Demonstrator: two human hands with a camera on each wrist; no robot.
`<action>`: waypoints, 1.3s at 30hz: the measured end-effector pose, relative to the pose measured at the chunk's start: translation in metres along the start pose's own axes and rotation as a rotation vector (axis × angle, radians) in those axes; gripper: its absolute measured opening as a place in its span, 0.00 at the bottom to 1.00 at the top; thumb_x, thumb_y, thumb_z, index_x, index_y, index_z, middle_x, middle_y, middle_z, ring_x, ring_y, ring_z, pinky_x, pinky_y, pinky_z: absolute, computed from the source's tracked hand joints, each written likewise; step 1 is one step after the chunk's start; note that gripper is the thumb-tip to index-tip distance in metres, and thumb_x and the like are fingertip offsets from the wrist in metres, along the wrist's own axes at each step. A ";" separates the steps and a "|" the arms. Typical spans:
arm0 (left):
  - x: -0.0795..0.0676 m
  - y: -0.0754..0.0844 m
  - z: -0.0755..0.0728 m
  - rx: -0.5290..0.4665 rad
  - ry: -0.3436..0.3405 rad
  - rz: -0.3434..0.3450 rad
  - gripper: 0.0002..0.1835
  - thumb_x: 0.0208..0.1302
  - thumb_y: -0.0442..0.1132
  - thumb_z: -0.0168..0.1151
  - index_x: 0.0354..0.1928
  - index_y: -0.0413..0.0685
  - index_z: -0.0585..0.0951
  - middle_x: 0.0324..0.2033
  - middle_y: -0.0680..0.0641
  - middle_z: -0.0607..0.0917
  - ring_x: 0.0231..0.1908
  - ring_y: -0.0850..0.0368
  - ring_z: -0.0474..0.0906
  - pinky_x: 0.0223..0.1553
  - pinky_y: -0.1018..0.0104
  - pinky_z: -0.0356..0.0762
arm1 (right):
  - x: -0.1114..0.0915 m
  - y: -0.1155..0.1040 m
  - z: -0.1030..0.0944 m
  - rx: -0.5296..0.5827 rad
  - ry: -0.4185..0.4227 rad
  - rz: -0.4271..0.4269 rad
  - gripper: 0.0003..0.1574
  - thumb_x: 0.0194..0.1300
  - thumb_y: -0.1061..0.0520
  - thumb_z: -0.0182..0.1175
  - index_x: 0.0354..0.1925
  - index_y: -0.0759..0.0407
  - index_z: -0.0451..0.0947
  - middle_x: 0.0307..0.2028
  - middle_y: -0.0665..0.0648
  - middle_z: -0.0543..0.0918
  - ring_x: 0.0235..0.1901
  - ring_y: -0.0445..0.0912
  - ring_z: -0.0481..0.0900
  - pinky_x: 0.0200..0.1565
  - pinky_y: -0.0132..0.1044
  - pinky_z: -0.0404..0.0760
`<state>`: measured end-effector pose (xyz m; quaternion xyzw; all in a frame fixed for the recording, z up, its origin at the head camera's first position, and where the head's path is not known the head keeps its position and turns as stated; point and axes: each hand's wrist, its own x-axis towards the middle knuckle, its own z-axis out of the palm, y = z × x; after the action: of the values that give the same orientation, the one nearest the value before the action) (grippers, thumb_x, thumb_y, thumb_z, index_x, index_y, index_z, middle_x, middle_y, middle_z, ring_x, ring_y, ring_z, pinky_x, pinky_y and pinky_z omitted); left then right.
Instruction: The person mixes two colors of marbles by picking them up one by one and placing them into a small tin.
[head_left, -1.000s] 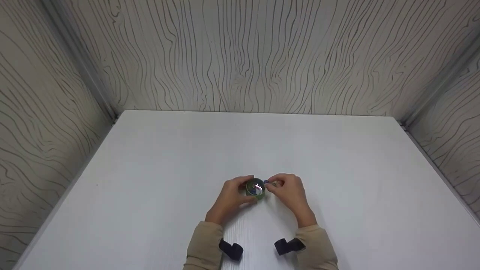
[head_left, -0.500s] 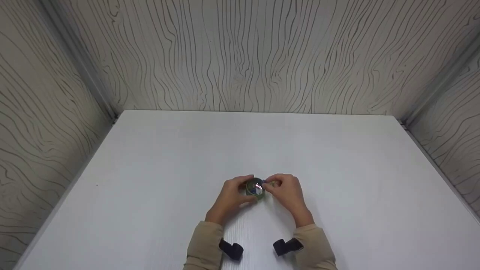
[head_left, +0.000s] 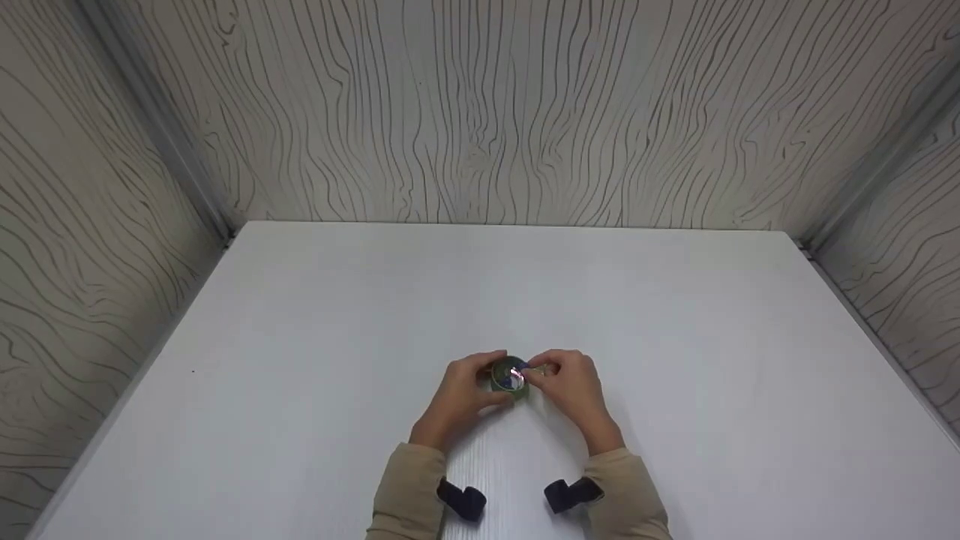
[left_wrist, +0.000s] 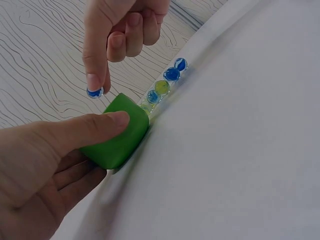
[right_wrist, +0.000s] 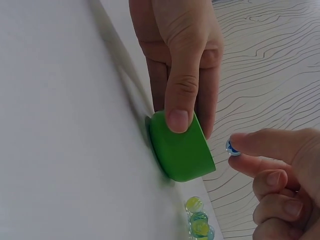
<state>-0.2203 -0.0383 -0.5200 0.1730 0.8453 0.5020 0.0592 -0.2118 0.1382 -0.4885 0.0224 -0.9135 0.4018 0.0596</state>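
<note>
A small green cup (head_left: pixel 501 388) stands on the white table, with something shiny and bluish inside it in the head view. My left hand (head_left: pixel 461 390) grips its side, thumb across the near wall in the left wrist view and fingers on the far side. Between thumb and forefinger, my right hand (head_left: pixel 574 384) pinches a clear marble with a blue swirl (right_wrist: pixel 232 147), just above and beside the cup's rim. Several more marbles (left_wrist: pixel 161 87), blue and yellow-green, lie in a row on the table beside the cup, mostly hidden under my right hand in the head view.
The white table (head_left: pixel 337 315) stretches around both hands. Behind it stands a wood-grain patterned wall (head_left: pixel 480 112), with similar panels at the left and right. A dark wrist strap (head_left: pixel 463 501) sticks out from each beige sleeve (head_left: pixel 409 487).
My right hand has shifted slightly left, bringing the pinched marble closer to the cup's rim. My left hand and the cup stay in place.
</note>
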 end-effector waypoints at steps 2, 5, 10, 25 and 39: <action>-0.001 0.000 0.000 0.004 0.002 -0.003 0.32 0.53 0.34 0.72 0.62 0.39 0.74 0.58 0.39 0.80 0.60 0.45 0.77 0.65 0.55 0.74 | 0.000 0.000 0.001 -0.003 -0.003 -0.003 0.06 0.53 0.60 0.70 0.31 0.63 0.87 0.15 0.46 0.67 0.18 0.37 0.61 0.20 0.24 0.58; -0.001 0.001 -0.001 0.009 0.006 0.002 0.32 0.53 0.33 0.72 0.62 0.40 0.74 0.58 0.39 0.80 0.60 0.45 0.77 0.65 0.55 0.75 | 0.000 0.001 0.002 0.009 -0.008 0.012 0.06 0.53 0.60 0.70 0.31 0.63 0.87 0.15 0.47 0.68 0.19 0.38 0.62 0.20 0.24 0.58; 0.000 0.000 0.000 0.018 0.009 0.013 0.31 0.52 0.32 0.71 0.61 0.38 0.75 0.58 0.38 0.81 0.60 0.45 0.77 0.64 0.54 0.76 | 0.001 0.002 0.004 0.010 -0.026 0.025 0.06 0.54 0.61 0.70 0.32 0.63 0.87 0.16 0.47 0.69 0.20 0.39 0.63 0.21 0.25 0.59; 0.000 0.000 0.000 0.012 0.008 0.006 0.32 0.52 0.33 0.72 0.62 0.40 0.75 0.59 0.39 0.80 0.62 0.45 0.76 0.67 0.54 0.73 | 0.002 0.005 -0.002 0.021 -0.027 0.056 0.05 0.55 0.60 0.68 0.31 0.62 0.87 0.18 0.49 0.73 0.22 0.40 0.65 0.24 0.25 0.61; 0.001 -0.002 0.001 0.027 0.015 0.023 0.33 0.51 0.34 0.73 0.61 0.38 0.74 0.57 0.39 0.81 0.59 0.45 0.78 0.65 0.54 0.75 | 0.003 0.007 -0.014 0.049 -0.006 0.077 0.05 0.56 0.60 0.69 0.31 0.61 0.87 0.19 0.52 0.78 0.23 0.40 0.66 0.23 0.25 0.63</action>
<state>-0.2211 -0.0381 -0.5221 0.1799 0.8503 0.4926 0.0447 -0.2141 0.1529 -0.4841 -0.0098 -0.9038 0.4258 0.0407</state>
